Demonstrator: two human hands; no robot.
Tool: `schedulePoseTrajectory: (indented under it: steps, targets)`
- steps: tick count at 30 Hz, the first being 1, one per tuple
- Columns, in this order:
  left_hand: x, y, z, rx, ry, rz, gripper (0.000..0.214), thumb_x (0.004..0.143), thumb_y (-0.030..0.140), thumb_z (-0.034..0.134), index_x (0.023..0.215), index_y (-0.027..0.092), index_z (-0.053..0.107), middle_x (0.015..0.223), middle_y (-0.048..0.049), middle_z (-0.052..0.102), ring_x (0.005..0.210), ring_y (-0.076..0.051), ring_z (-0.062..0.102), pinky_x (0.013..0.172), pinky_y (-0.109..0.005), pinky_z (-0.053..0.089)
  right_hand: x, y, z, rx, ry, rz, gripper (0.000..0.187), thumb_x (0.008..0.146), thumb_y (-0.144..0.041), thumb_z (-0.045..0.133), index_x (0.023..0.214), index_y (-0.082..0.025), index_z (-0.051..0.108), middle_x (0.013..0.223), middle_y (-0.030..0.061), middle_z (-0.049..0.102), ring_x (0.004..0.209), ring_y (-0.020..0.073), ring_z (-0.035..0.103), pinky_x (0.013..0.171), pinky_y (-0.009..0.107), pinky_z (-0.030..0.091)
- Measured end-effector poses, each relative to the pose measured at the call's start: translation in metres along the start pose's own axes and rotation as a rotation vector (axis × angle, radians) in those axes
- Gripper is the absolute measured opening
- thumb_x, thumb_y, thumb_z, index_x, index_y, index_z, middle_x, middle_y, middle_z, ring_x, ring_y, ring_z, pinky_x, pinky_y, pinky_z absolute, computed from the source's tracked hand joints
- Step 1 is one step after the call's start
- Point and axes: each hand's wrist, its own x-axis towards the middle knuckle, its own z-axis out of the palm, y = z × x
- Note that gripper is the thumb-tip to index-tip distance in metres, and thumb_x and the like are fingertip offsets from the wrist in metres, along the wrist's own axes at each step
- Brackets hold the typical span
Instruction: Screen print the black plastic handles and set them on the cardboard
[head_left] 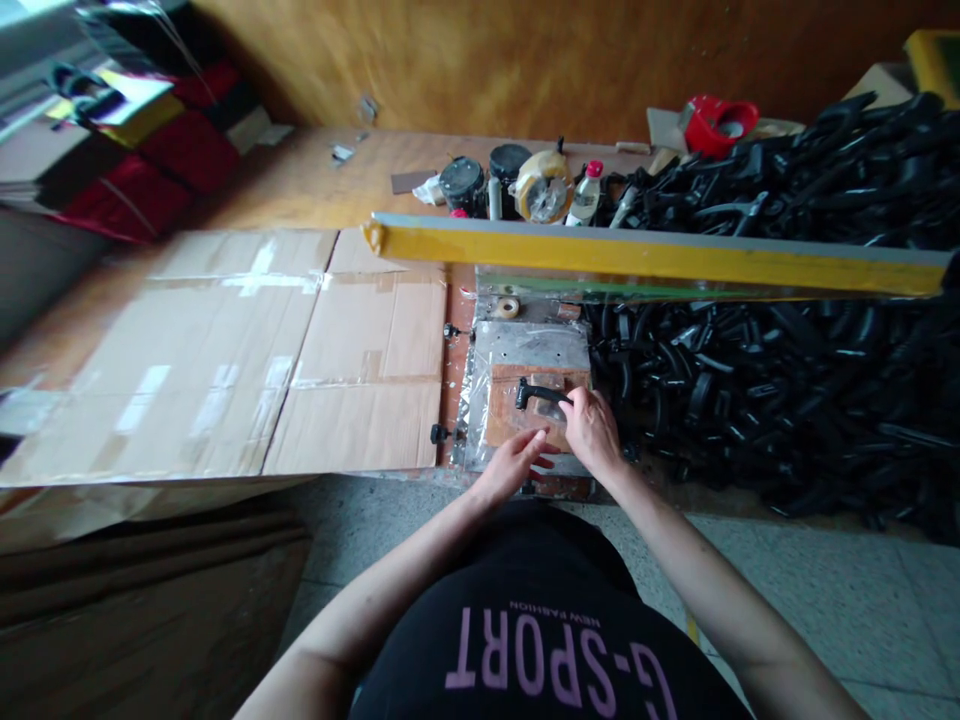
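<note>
head view, near edge of the desk. the right hand [592,430] is closed on the right end of a black curved plastic handle [538,393]. that end is hidden under the fingers, and only the left end with its bent tip shows. the handle lies across the far part of a brown rectangular pad [510,420]; whether it rests flat on the pad or is lifted a little cannot be told. the left hand [514,462] is open, fingers stretched over the pad's near edge and holding nothing; contact with the pad is unclear.

the pad sits on a foil-covered metal plate [532,345] at the near edge of the wooden desk [300,185]. a long yellow-edged bar [660,258] crosses above the plate's far side, hides what lies under it, and is cut off at the right frame edge. right of the plate, a heap of black plastic handles [787,380] runs to the desk's far right corner and out of the picture; single pieces are hard to separate. left of the plate lie flattened brown cardboard sheets [225,350] with clear tape.

along the far edge, partly masked by the bar, stand two black round jars [461,182], a roll of tan tape [544,188] and a small white bottle with a red cap [587,192]. the items at the far left corner are blurred.
</note>
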Motion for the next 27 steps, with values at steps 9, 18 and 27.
schedulePoseTrajectory:
  steps: [9, 18, 27]
  targets:
    - [-0.001, 0.02, 0.008, 0.465, 0.267, 0.185, 0.032, 0.092, 0.052, 0.042, 0.088, 0.022, 0.052, 0.083, -0.0028, 0.066, 0.084, -0.02, 0.065, 0.075, -0.031, 0.048, -0.053, -0.057, -0.01, 0.492, 0.109, 0.0, 0.005, 0.091, -0.024, 0.047, 0.096, -0.024, 0.047, 0.089, 0.008, 0.059, 0.083, 0.0244, 0.058, 0.075, 0.04, 0.05]
    - [-0.005, 0.029, 0.007, 0.76, 0.275, 0.206, 0.027, 0.093, 0.047, 0.039, 0.081, 0.024, 0.046, 0.073, -0.0033, 0.065, 0.074, -0.022, 0.066, 0.065, -0.029, 0.042, -0.056, -0.051, -0.009, 0.554, 0.082, 0.007, 0.007, 0.088, -0.023, 0.051, 0.093, -0.023, 0.046, 0.086, 0.0065, 0.06, 0.081, 0.0233, 0.06, 0.073, 0.037, 0.051]
    - [0.0, 0.029, -0.035, 0.802, 0.342, 0.125, 0.035, 0.095, 0.051, 0.031, 0.088, 0.023, 0.051, 0.075, -0.0037, 0.066, 0.064, -0.019, 0.064, 0.066, -0.028, 0.043, -0.038, -0.02, -0.025, 0.418, 0.016, -0.11, 0.01, 0.094, -0.029, 0.048, 0.095, -0.023, 0.055, 0.093, 0.0073, 0.064, 0.091, 0.023, 0.061, 0.083, 0.037, 0.049]
